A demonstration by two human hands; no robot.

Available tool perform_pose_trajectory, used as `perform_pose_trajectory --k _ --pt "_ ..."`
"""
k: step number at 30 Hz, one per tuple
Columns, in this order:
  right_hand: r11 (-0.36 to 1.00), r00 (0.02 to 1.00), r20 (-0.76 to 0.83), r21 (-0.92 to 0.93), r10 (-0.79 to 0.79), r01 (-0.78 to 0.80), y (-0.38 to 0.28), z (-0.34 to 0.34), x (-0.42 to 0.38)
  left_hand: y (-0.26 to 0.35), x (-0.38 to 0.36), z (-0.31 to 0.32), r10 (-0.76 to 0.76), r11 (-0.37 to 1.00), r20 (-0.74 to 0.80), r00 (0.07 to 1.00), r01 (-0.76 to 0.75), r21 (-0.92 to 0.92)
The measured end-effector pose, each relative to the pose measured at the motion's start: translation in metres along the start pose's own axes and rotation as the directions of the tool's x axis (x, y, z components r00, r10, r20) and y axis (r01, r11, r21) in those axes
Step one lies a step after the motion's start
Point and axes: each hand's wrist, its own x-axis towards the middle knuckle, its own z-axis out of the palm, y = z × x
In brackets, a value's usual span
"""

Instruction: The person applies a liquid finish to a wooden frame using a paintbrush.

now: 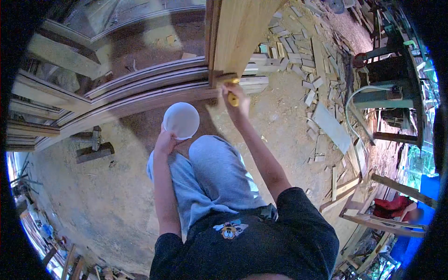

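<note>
My left hand grips the lower edge of a round white bowl above my knees. To the right, my right hand is closed around the yellow handle of a brush. The dark head of the brush meets the corner of a large wooden frame, where a wide upright board joins the lower rail. The frame has several long grooves along its rails. What is in the bowl is too pale to make out.
A dark block with a hammer-like tool lies on the floor at left. Wood offcuts and a flat grey board cover the floor at right. A green machine stand with a hose is farther right. A person in red is at lower right.
</note>
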Motion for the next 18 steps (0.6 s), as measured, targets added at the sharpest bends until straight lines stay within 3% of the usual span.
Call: perform_pose_trajectory --k 2,6,8,11,12,14,18 --pt "0.977 0.947 -0.246 0.005 -0.205 0.212 -0.036 -0.027 0.017 -0.001 0.0 0.001 -0.035 0.997 -0.086 0.996 0.041 0.066" --pt "0.927 0.884 -0.362 0.111 -0.297 0.357 -0.057 -0.054 0.025 -0.001 0.001 0.001 0.018 0.998 -0.031 0.999 -0.016 0.059" --pt "0.948 0.92 -0.341 0.178 -0.191 0.263 -0.036 -0.043 0.022 0.001 0.002 0.005 -0.019 0.988 -0.103 0.994 0.035 0.152" --pt "0.987 0.992 -0.107 -0.154 -0.061 0.044 0.011 -0.016 -0.026 0.009 -0.005 0.018 -0.088 0.985 -0.149 0.985 0.108 0.135" --pt "0.987 0.992 -0.102 -0.149 -0.07 0.054 0.031 -0.001 -0.039 0.01 -0.005 0.019 -0.108 0.984 -0.164 0.981 0.129 0.126" --pt "0.987 0.995 -0.025 0.137 0.092 -0.088 0.063 0.024 -0.07 0.002 -0.005 0.015 -0.022 0.991 -0.104 0.994 0.036 0.127" --pt "0.993 0.996 0.028 0.079 0.081 -0.083 0.08 0.049 -0.055 -0.011 0.007 -0.005 0.022 0.991 -0.049 0.999 -0.015 0.13"
